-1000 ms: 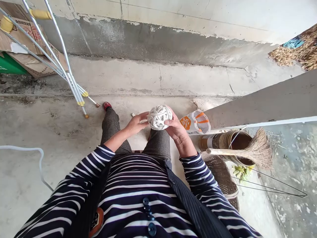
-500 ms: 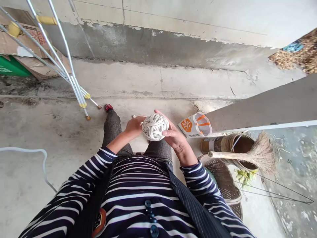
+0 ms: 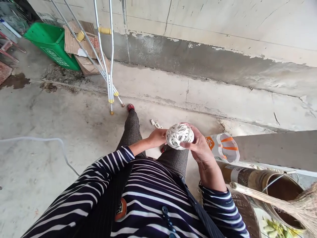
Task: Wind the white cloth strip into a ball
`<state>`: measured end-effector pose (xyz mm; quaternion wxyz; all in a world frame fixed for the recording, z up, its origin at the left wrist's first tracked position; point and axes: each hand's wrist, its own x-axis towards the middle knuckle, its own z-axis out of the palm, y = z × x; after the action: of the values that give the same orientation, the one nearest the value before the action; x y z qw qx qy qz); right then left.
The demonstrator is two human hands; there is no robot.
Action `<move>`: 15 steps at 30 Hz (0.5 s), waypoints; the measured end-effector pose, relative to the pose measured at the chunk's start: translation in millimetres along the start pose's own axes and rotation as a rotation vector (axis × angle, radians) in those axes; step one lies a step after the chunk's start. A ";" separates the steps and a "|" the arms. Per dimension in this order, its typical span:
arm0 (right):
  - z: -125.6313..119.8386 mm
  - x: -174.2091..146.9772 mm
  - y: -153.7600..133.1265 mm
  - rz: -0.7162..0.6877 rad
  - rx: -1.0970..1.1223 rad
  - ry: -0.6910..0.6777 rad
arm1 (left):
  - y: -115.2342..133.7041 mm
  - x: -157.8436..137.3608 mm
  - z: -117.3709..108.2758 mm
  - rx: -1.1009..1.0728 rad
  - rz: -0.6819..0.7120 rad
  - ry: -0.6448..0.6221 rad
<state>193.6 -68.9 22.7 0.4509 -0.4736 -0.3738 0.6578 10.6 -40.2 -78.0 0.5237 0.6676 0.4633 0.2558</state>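
A ball of white cord (image 3: 180, 137), wound from flat strips, is held in front of my thighs. My right hand (image 3: 199, 145) cups it from the right, thumb across the near side and fingers round the far side. At its left side my left hand (image 3: 156, 138) is closed against the ball; its fingertips are partly hidden, and whether they also pinch a strand cannot be made out. A loose length of white cord (image 3: 156, 124) shows on the floor just beyond my left hand.
Metal crutches (image 3: 109, 79) lean by flattened cardboard (image 3: 81, 43) and a green bin (image 3: 55, 46). To the right are a white and orange paper bag (image 3: 226, 148), a bucket (image 3: 279, 188), a straw broom (image 3: 269, 201) and a wicker basket (image 3: 244, 215). A pale hose (image 3: 63, 148) lies left.
My view has swung left, so the surroundings sit further right and the green bin shows more fully. The ball stays between both hands. More of the loose cord on the floor is visible.
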 end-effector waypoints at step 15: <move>2.5 0.4 -6.9 -0.121 0.099 0.109 | 17.0 -2.9 -9.9 -0.381 0.096 -0.021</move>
<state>192.7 -66.5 29.6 0.5323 -0.4626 -0.3435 0.6202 7.1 -38.5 -58.4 0.6327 0.5803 0.3687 0.3564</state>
